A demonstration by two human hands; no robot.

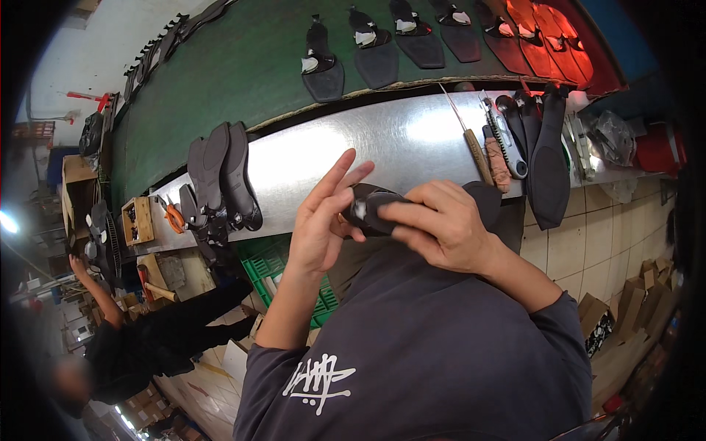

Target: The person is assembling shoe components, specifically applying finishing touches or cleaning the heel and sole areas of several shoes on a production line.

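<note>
A black sandal (382, 197) lies sideways between my hands, in front of my body at the bench edge. My left hand (323, 213) grips its left end with thumb and lower fingers, while two fingers stretch upward. My right hand (448, 228) is bent over the strap, its fingertips pressed on it and slightly blurred. A whitish patch shows on the strap beside those fingertips. Past my right wrist the dark sole (484, 202) sticks out. My right palm hides the sandal's middle.
The metal bench (309, 151) carries dark soles (215, 173) and orange-handled pliers (174, 218) left; an awl (478, 156), a cutter (506, 140) and more soles (548, 165) right. Behind, sandals (321, 73) line a green conveyor belt (243, 73). A co-worker (147, 331) stands at left.
</note>
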